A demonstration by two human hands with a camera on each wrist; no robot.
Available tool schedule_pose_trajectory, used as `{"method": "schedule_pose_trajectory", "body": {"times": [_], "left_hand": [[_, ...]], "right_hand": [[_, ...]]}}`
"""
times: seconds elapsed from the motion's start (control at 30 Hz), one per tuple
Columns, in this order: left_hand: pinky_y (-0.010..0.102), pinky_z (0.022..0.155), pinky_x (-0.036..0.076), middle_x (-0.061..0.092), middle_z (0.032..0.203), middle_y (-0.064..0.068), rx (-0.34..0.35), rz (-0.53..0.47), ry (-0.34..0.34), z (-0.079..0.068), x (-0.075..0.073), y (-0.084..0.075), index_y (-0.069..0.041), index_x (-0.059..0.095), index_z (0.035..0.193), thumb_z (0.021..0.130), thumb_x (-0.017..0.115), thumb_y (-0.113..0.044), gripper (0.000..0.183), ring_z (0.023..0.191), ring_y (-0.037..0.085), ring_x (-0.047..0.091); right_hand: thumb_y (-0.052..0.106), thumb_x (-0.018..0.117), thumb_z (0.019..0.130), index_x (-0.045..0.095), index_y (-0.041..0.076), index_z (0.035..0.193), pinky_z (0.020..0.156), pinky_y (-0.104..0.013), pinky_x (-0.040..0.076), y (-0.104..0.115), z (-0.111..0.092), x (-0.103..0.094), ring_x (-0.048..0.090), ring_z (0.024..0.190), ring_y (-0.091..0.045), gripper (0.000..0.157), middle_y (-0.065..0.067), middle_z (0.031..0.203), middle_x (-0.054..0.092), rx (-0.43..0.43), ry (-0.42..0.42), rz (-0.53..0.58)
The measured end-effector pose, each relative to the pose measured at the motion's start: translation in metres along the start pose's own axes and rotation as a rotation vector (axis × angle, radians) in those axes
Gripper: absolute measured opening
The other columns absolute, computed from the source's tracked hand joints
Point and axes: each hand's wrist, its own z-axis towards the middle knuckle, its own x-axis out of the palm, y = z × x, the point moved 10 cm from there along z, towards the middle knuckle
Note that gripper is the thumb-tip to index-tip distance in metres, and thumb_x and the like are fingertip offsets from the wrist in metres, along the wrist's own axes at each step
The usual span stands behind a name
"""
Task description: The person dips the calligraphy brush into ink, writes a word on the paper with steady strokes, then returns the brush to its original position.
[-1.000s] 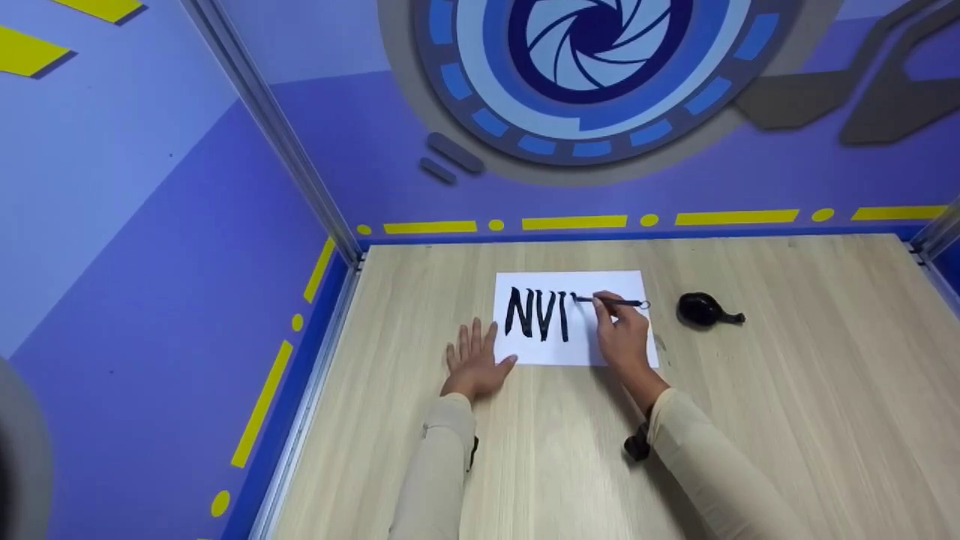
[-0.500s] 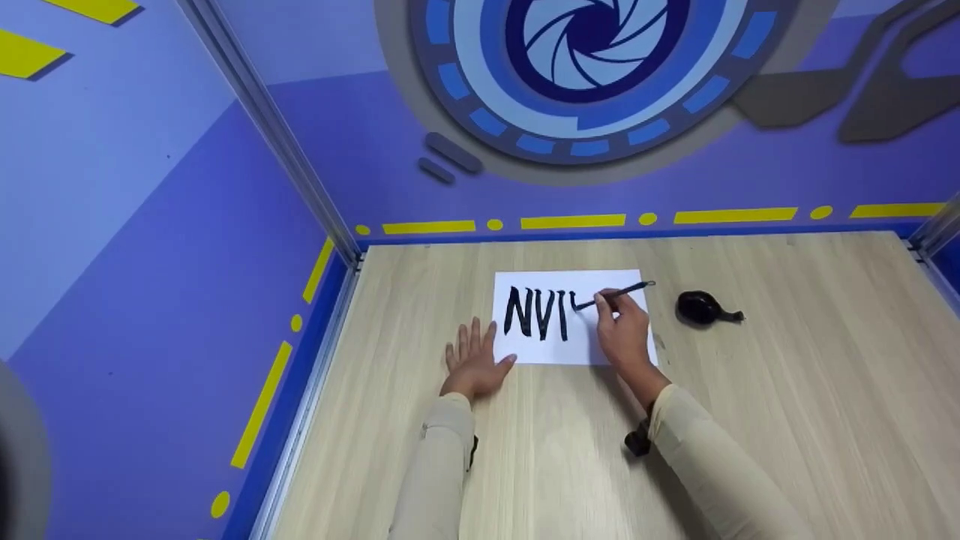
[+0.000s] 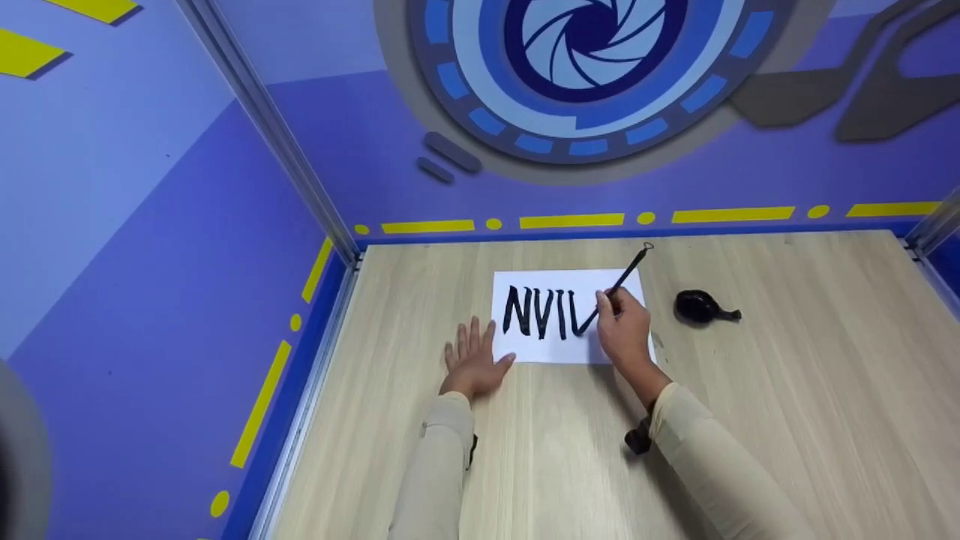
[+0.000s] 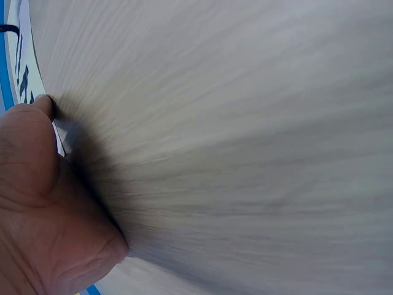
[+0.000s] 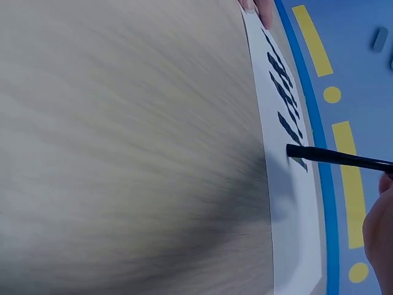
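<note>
A white sheet of paper (image 3: pixel 551 354) lies on the wooden table, with thick black letters (image 3: pixel 545 313) across its left and middle part. My right hand (image 3: pixel 626 330) pinches a dark brush (image 3: pixel 630 268) with a loop at its top end. The brush slants up to the right, its black tip (image 5: pixel 295 151) on the paper at the foot of the last stroke. At the paper's left edge my left hand (image 3: pixel 477 367) lies flat with fingers spread, thumb at the lower left corner. In the left wrist view the heel of the left hand (image 4: pixel 49 209) rests on the table.
A small black dish with a short handle (image 3: pixel 697 307) stands on the table to the right of the paper. Blue-purple panels (image 3: pixel 322 150) with yellow marks rise behind and to the left of the table (image 3: pixel 810 390), meeting at a metal post (image 3: pixel 281 142).
The brush tip has travelled down the paper, leaving a new downward stroke right of the earlier letters. The brush has tilted from nearly level to steeper. The left hand stays in place.
</note>
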Motion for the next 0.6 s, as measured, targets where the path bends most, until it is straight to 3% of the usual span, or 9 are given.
{"method": "schedule_pose_trajectory", "body": {"times": [0.23,0.6], "left_hand": [[0.065,0.133,-0.013,-0.022,0.181,0.003,-0.005,0.003,0.004,0.008,0.006,0.005,-0.032,0.001,0.174,0.108,0.042,-0.064,0.084,0.167,0.033,-0.024],[0.065,0.134,-0.011,-0.016,0.182,0.008,0.005,-0.006,-0.014,-0.007,-0.005,-0.004,-0.027,0.005,0.174,0.11,0.042,-0.058,0.08,0.169,0.035,-0.019]], "right_hand": [[0.017,0.068,0.105,0.069,0.0,0.091,0.067,-0.023,0.043,-0.004,-0.002,-0.003,0.056,0.074,-0.019,0.022,-0.013,0.081,0.067,0.027,0.002,0.038],[0.023,0.068,0.106,0.07,0.003,0.092,0.067,-0.021,0.043,0.004,0.002,-0.018,0.058,0.076,-0.013,0.024,-0.011,0.084,0.07,0.009,-0.065,0.049]]}}
